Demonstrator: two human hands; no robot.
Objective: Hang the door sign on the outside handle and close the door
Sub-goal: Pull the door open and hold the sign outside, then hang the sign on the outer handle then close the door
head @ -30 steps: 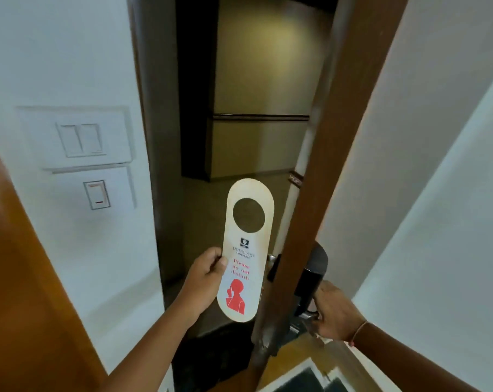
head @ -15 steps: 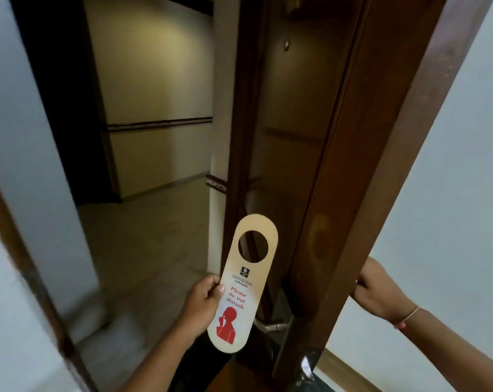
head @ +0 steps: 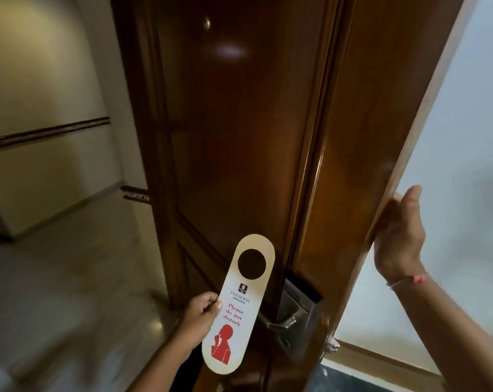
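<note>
Door sign [head: 236, 304] is the thing in play, a pale card with a round hole near its top and red "Please do not disturb" lettering above a red figure. Furthest left lies the corridor floor [head: 70, 264], with a wall [head: 41, 94] carrying a dark rail. Next comes the left hand [head: 201, 314], closed on the card's left edge, thumb on the printed face, holding it upright in front of the door's outer face. Just right of the card, and partly hidden behind it, the metal lever handle [head: 279, 323] juts from its lock plate [head: 296, 306]; card and lever look close, but no part of the hole is over the lever yet. Then the dark wooden door [head: 239, 137] shows, standing open. Furthest right, the right hand [head: 398, 236] wraps the door's edge, fingers hidden behind it.

Hanging is the step in hand. The next move likely calls for bringing the hole level with the lever's free end and sliding it on, the door held steady meanwhile.
</note>
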